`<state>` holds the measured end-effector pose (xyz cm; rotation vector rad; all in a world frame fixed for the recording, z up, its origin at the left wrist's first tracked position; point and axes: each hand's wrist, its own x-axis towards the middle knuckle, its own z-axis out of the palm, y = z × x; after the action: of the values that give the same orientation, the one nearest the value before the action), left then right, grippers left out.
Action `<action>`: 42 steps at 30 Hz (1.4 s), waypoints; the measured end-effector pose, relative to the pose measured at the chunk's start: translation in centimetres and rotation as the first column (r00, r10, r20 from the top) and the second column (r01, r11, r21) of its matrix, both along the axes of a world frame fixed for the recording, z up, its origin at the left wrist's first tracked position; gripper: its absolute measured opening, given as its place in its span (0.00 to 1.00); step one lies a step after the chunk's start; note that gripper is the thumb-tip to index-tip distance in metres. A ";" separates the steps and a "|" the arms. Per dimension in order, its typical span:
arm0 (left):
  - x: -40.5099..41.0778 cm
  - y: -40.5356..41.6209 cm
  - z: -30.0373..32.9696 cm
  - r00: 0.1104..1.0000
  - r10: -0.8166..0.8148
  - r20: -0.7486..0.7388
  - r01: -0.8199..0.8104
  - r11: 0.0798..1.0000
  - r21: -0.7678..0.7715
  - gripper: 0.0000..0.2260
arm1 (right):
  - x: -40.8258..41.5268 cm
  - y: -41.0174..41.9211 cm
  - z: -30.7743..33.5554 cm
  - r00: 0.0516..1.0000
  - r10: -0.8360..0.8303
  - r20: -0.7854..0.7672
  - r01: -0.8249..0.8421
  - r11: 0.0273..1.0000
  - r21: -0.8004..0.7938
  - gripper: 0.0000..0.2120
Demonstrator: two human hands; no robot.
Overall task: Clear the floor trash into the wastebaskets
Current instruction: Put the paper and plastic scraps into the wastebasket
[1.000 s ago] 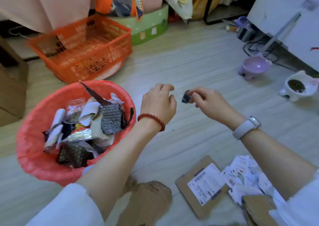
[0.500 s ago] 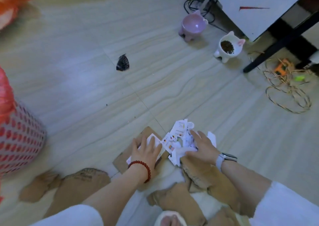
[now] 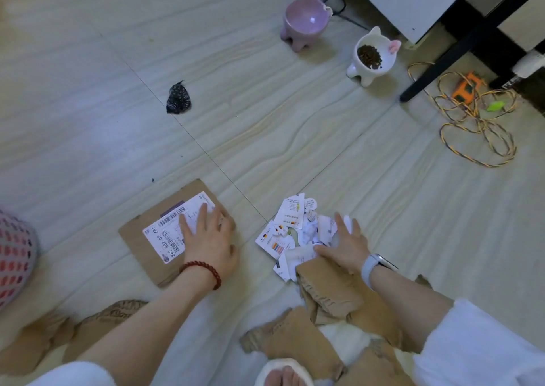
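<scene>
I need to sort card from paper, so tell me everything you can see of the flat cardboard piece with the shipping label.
The cardboard piece is a flat brown panel with roughly cut edges, lying flat on the pale floor at a slant. A white shipping label with barcodes and printed digits is stuck to its top face. The left hand rests palm down on it, fingers straight, covering part of the label and the panel's right end. It lies apart from the torn paper scraps.
</scene>
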<state>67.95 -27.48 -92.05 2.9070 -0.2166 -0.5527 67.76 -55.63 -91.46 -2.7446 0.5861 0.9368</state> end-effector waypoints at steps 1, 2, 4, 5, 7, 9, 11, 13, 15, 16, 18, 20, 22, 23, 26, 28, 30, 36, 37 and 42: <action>-0.4 -1.2 -0.1 0.999 -0.038 -0.002 0.038 0.998 -0.054 0.25 | 0.1 0.5 0.0 0.999 0.030 -0.014 -0.030 0.999 0.014 0.44; -0.8 -2.5 -0.3 0.997 -0.082 -0.010 0.081 0.992 -0.101 0.27 | 0.3 1.3 0.0 0.998 0.062 -0.020 -0.061 0.998 0.027 0.42; -1.9 -4.8 -0.6 0.984 -0.169 -0.057 0.157 0.973 -0.171 0.28 | 0.5 3.0 -0.2 0.993 0.116 -0.001 -0.115 0.992 0.047 0.37; -2.5 -5.8 -0.8 0.975 -0.202 -0.093 0.181 0.965 -0.192 0.28 | 0.5 3.7 -0.3 0.990 0.138 0.019 -0.139 0.989 0.049 0.34; -3.5 -6.8 -1.5 0.962 -0.227 -0.149 0.199 0.963 -0.182 0.26 | 0.3 5.0 -0.3 0.982 0.176 0.064 -0.179 0.983 0.035 0.30; -3.7 -6.7 -2.0 0.968 -0.205 -0.144 0.187 0.974 -0.127 0.24 | -0.1 6.0 -0.2 0.965 0.236 0.117 -0.239 0.971 0.014 0.23; -3.3 -6.2 -2.2 0.981 -0.165 -0.104 0.156 0.984 -0.089 0.23 | -0.2 6.6 -0.1 0.942 0.303 0.143 -0.306 0.952 -0.003 0.17; -2.6 -5.7 -2.2 0.991 -0.109 -0.080 0.102 0.991 -0.090 0.22 | 0.1 6.7 0.1 0.929 0.345 0.134 -0.348 0.938 -0.005 0.14; -2.0 -5.3 -1.9 0.995 -0.051 -0.082 0.042 0.993 -0.107 0.21 | 0.5 6.5 0.3 0.930 0.347 0.122 -0.353 0.935 0.030 0.13; -1.8 -5.1 -1.8 0.995 -0.029 -0.092 0.018 0.993 -0.119 0.20 | 0.6 6.3 0.2 0.931 0.344 0.121 -0.352 0.934 0.056 0.14; -1.5 -4.8 -1.5 0.994 -0.007 -0.108 -0.011 0.987 -0.163 0.15 | 0.6 6.2 0.1 0.933 0.332 0.140 -0.348 0.931 0.113 0.14; -1.4 -4.7 -1.2 0.992 0.025 -0.125 -0.050 0.978 -0.202 0.11 | 0.5 6.0 -0.1 0.938 0.295 0.183 -0.324 0.933 0.156 0.15; -1.5 -4.8 -0.9 0.989 0.056 -0.137 -0.084 0.976 -0.202 0.11 | 0.6 5.5 0.1 0.948 0.198 0.248 -0.249 0.948 0.198 0.15; -1.5 -4.8 -0.8 0.989 0.061 -0.135 -0.086 0.978 -0.191 0.11 | 0.9 5.2 0.3 0.950 0.132 0.282 -0.197 0.956 0.217 0.15; -1.4 -4.9 -0.6 0.994 0.030 -0.106 -0.044 0.990 -0.131 0.14 | 1.9 4.3 1.4 0.925 -0.047 0.377 -0.064 0.958 0.278 0.14; -1.2 -5.0 -0.7 0.995 0.021 -0.096 -0.032 0.993 -0.111 0.15 | 2.7 3.8 2.2 0.886 -0.161 0.435 0.008 0.943 0.333 0.14; -1.1 -5.0 -0.8 0.996 0.002 -0.089 -0.013 0.993 -0.116 0.15 | 3.3 3.4 2.7 0.850 -0.241 0.469 0.051 0.923 0.381 0.13; -1.5 -3.9 -1.4 0.990 -0.127 -0.056 0.115 0.978 -0.177 0.13 | 1.9 4.3 1.4 0.979 -0.111 0.170 0.030 0.908 0.419 0.15; -1.4 -3.7 -1.4 0.989 -0.136 -0.049 0.125 0.975 -0.184 0.13 | 1.8 4.7 1.1 0.994 -0.055 0.095 0.011 0.911 0.413 0.16; -1.4 -2.6 -1.2 0.996 -0.074 -0.047 0.059 0.961 -0.269 0.11 | 2.5 6.6 0.9 1.000 -0.001 -0.004 0.003 0.928 0.374 0.15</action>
<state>66.52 -30.06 -93.26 2.6265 -0.3534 -0.5679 70.24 -49.04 -90.54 -2.4006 0.3637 0.9419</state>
